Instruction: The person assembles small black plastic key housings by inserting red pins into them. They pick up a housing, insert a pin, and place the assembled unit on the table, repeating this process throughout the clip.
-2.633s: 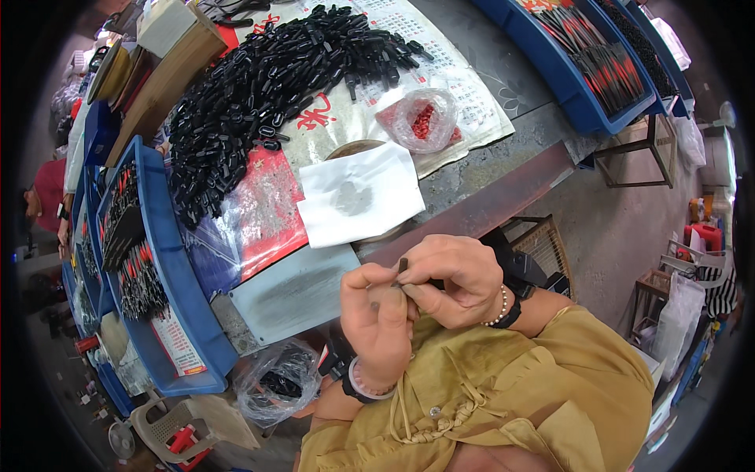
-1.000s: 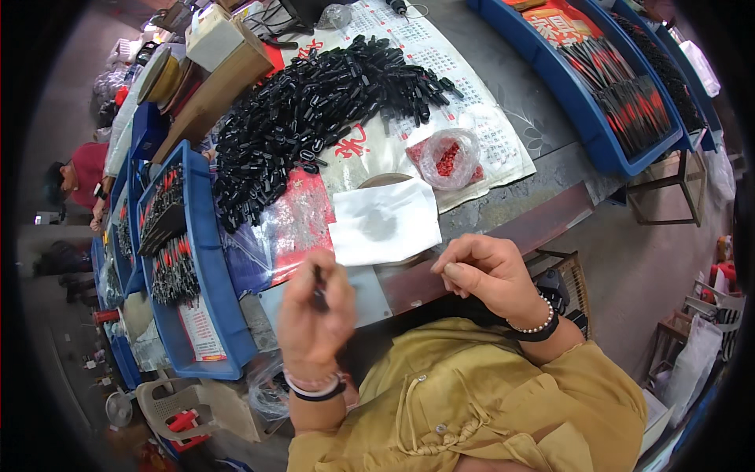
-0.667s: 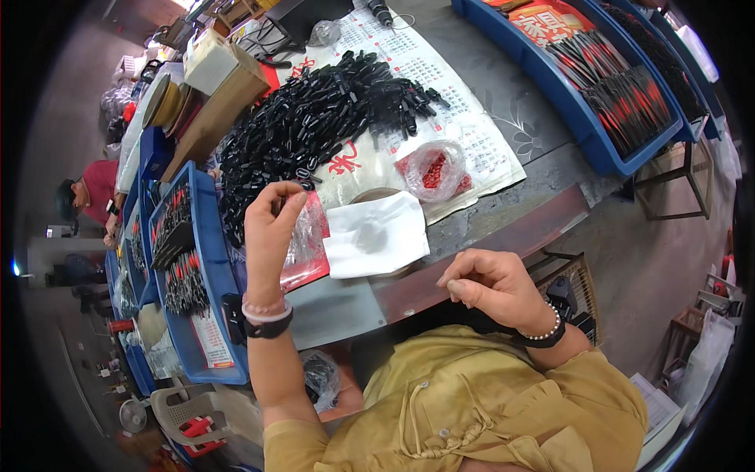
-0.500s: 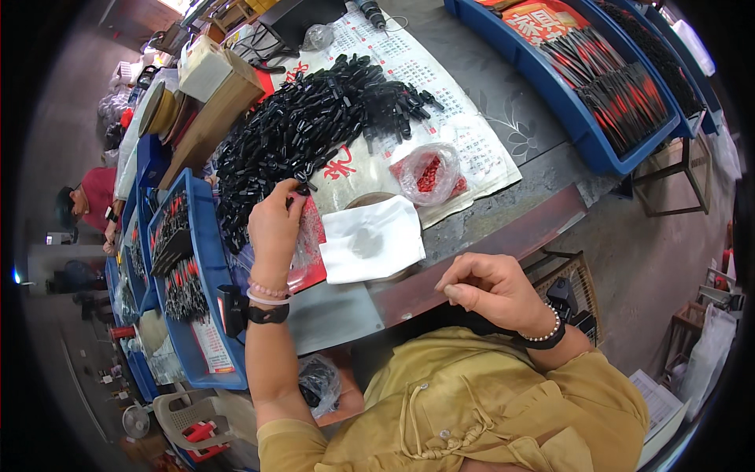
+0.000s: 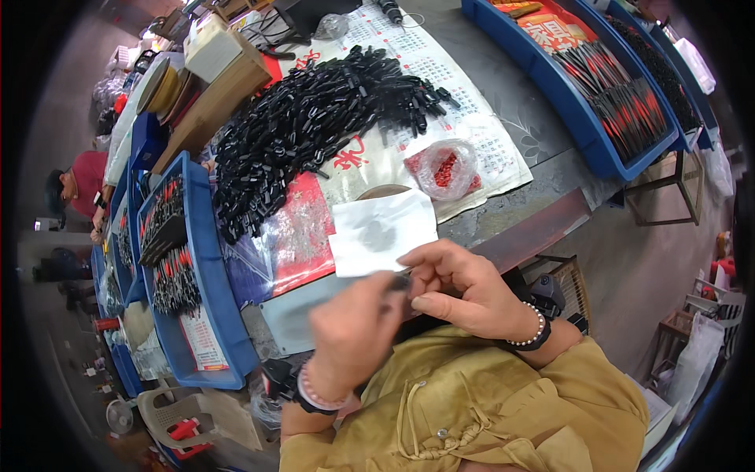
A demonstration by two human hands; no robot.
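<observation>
Workbench and surrounding room, seen from above. The grey tabletop [image 5: 511, 216] is partly covered by printed sheets [image 5: 491, 145], bearing a clear plastic bag [image 5: 464, 161] of red bits and a white cloth-like square [image 5: 405, 216] with a grey smudge at its middle. Blue trays flank the work: the left tray [image 5: 208, 267] and the right tray [image 5: 550, 90] both contain slender black-and-red pieces. Beyond the left tray is a person in a red top [image 5: 88, 185]; a beige chair [image 5: 224, 417] stands below. A large heap of black pieces [image 5: 299, 141], glossy and elongated, occupies the sheets. The left hand [image 5: 354, 330] (blurred) pinches a small dark piece [image 5: 400, 283] in front of the white square; its detail is indistinct. The right hand [image 5: 468, 295] is curled just beside it, thumb and forefinger apart; whether its other fingers grip anything cannot be told.
</observation>
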